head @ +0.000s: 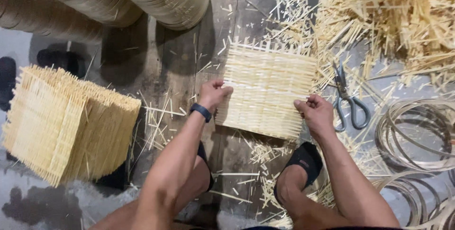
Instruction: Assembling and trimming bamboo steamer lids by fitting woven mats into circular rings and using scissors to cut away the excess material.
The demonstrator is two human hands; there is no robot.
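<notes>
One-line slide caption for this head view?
Both hands, left hand and right hand, grip a square woven pale bamboo mat beside grey metal scissors and a stack of woven mats.

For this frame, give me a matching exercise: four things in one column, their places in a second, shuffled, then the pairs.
1. square woven bamboo mat
2. grey-handled scissors
3. stack of woven bamboo mats
4. dark wristband

A. on the left forearm
B. held at its edges by the left hand and right hand
C. far left, on the floor
D. lying right of the held mat

Pairs: 1-B, 2-D, 3-C, 4-A
</notes>
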